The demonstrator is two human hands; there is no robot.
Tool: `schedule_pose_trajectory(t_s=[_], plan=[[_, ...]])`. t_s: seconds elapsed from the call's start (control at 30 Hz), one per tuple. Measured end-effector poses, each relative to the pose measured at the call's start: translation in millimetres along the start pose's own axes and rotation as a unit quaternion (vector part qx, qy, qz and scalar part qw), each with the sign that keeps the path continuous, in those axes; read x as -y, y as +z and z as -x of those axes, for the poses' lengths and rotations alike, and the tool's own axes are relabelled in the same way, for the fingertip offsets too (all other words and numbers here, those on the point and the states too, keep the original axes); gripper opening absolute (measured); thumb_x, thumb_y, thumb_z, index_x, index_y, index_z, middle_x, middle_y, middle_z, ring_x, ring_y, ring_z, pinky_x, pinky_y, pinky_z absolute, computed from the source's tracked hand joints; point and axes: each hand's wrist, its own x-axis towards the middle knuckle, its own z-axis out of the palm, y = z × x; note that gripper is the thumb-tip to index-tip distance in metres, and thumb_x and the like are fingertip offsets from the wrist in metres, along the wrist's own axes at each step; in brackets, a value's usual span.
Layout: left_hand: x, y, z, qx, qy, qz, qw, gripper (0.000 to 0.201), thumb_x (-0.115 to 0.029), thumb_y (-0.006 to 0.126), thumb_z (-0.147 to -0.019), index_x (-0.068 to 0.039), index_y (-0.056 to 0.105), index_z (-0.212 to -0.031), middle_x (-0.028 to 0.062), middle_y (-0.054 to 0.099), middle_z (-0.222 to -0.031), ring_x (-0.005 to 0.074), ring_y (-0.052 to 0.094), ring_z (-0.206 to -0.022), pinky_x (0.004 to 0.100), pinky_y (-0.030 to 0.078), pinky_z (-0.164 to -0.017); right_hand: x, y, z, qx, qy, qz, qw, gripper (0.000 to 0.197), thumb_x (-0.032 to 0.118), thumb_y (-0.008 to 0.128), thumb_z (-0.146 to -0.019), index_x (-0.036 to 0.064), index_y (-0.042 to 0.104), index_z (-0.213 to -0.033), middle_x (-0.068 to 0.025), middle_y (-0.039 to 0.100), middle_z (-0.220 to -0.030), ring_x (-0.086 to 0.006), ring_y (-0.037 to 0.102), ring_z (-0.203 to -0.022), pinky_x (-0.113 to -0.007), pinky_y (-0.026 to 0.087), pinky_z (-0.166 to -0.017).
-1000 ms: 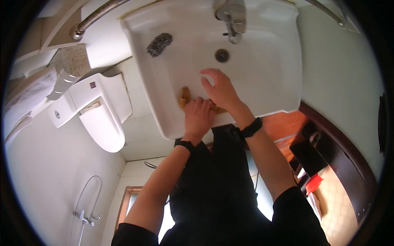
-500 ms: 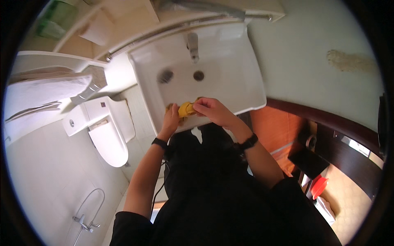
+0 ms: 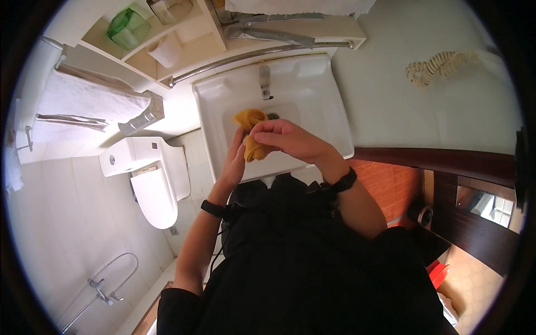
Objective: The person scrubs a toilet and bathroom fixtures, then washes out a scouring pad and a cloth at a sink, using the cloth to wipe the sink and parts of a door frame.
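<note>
A yellow cloth (image 3: 254, 149) is bunched between my two hands above the front part of the white sink (image 3: 329, 114). My left hand (image 3: 234, 159) is upright against the cloth's left side, fingers pressed to it. From the right, my right hand (image 3: 290, 139) pinches the cloth with thumb and fingers. One folded end of the cloth sticks up past the fingertips, next to the drain (image 3: 273, 116), which it partly covers. The faucet (image 3: 264, 81) stands at the sink's far edge.
A metal rail (image 3: 245, 58) runs behind the sink, below shelves holding a green container (image 3: 128, 28) and a white roll (image 3: 165, 51). A toilet (image 3: 156, 195) stands at left, a hand shower (image 3: 100, 290) beyond it. A dark wooden door frame (image 3: 430, 158) is at right.
The view has shifted. My hands and the cloth have moved farther in over the sink, and the cloth now spreads upward beyond my fingers. A dark blurred spot left of the drain no longer shows.
</note>
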Motion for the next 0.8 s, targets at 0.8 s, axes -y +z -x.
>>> schedule_pose_trajectory(t_s=[0.8], plan=[[59.0, -30.5, 117.5, -0.188, -0.277, 0.07, 0.94, 0.051, -0.037, 0.038, -0.115, 0.005, 0.067, -0.113, 0.01, 0.073, -0.103, 0.0162, 0.065, -0.094, 0.0324, 0.052, -0.088, -287.0, -182.4, -203.7, -0.255, 0.233, 0.321, 0.882, 0.059, 0.029, 0.064, -0.094, 0.0093, 0.057, -0.148, -0.0193, 0.069, -0.131, -0.0357, 0.068, -0.114, -0.044, 0.052, -0.1]])
